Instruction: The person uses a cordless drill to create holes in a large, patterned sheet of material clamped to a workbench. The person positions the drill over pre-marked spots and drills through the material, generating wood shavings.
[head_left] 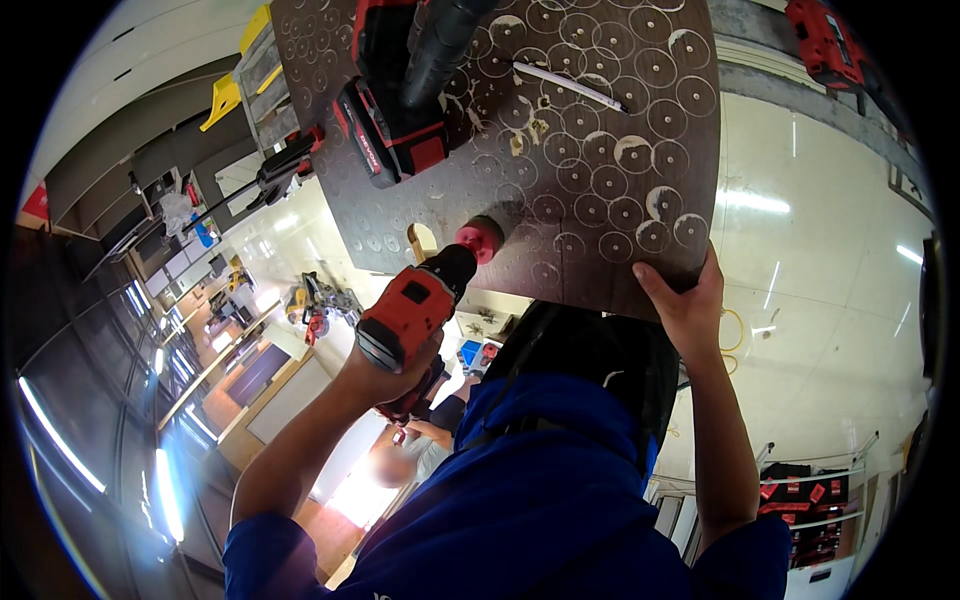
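Observation:
My left hand [405,372] is closed round the handle of a red and black cordless drill [408,312]. A red hole saw [484,236] sits in its chuck, over the near left part of a dark brown board [520,272]; I cannot tell whether it touches. Many ring-shaped cuts with small centre holes cover the board. My right hand [692,305] grips the board's near right corner, thumb on top and the other fingers mostly hidden. Close to the saw, a round hole [424,238] breaks through the board near its edge.
Another cordless tool with a red and black battery pack [395,130] rests on the board. A white pen [570,86] and wood chips [530,130] lie beyond. A red tool [825,45] is at far right. Another person [425,450] is at lower left.

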